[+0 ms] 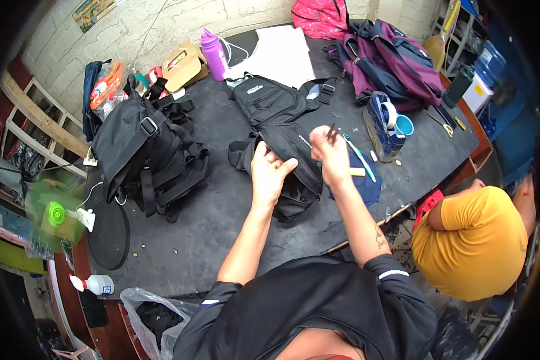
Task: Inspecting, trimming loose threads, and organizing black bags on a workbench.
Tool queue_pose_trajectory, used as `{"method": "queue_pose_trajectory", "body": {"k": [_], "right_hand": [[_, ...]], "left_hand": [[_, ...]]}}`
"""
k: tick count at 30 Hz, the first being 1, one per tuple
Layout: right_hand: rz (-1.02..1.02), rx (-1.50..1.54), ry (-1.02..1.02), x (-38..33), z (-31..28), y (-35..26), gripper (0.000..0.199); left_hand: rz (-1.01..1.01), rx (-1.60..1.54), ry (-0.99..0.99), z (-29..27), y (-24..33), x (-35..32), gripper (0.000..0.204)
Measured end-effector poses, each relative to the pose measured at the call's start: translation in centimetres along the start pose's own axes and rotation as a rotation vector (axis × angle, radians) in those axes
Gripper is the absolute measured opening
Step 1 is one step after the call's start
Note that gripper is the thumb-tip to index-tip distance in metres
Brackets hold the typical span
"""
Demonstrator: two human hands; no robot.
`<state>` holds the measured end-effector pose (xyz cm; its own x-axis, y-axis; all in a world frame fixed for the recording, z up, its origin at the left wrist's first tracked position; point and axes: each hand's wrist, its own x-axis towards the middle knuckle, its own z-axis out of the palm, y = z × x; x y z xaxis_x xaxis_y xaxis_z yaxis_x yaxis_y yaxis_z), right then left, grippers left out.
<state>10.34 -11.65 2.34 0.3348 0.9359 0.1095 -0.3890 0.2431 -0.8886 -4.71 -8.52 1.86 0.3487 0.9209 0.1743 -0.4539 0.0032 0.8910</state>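
Note:
A black bag [286,139] lies unfolded across the middle of the dark table, its upper panel spread away from me. My left hand [269,175] is closed on the fabric edge at the bag's near part, fingers tucked under and thumb out to the right. Just right of the bag, my right hand [332,157] is raised and closed around a small dark pointed tool [332,133], blurred, perhaps thread snips. Beside that hand, a toothbrush [361,158] and a yellow piece [357,172] rest on a dark blue cloth [366,187].
Black strapped bags [156,150] are piled at left, near a spinning green fan [57,213] and a spray bottle [93,284]. Farther back stand a purple bottle [213,55] and maroon-and-navy backpacks [396,63]. A tape-filled container [383,127] sits right. A person in yellow [477,243] is beyond the right edge.

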Motion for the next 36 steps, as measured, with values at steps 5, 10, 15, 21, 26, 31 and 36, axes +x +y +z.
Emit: {"method": "queue_pose_trajectory", "body": {"k": [5,10,15,21,26,31,36], "right_hand": [[-0.091,-0.596,-0.280,-1.6,-1.0,0.5,0.046],[-0.159,-0.676,-0.026,-2.9,-0.3,3.5,0.031],[-0.383,-0.628,0.088,-2.8,0.8,6.1,0.019],[-0.311,-0.698,0.003,-3.1,1.3,4.9,0.027],[-0.305,-0.796,-0.170,-2.5,0.3,2.0,0.039],[-0.601,-1.292,-0.125,-2.5,0.7,0.3,0.030],[-0.767,-1.412,-0.077,-2.9,2.1,-0.2,0.024]], "left_hand": [[-0.041,0.126,0.137,-1.2,0.2,0.6,0.052],[0.564,0.915,0.486,-0.1,-0.9,-0.1,0.051],[0.505,0.812,0.167,0.3,-0.6,-0.7,0.026],[0.592,0.922,0.220,-0.2,-1.1,-0.6,0.009],[0.543,0.803,0.285,-1.0,-1.5,-0.3,0.004],[0.522,0.756,0.278,-1.1,-1.4,-0.1,0.006],[0.521,0.824,0.269,-1.1,-1.5,-0.1,0.006]]}}
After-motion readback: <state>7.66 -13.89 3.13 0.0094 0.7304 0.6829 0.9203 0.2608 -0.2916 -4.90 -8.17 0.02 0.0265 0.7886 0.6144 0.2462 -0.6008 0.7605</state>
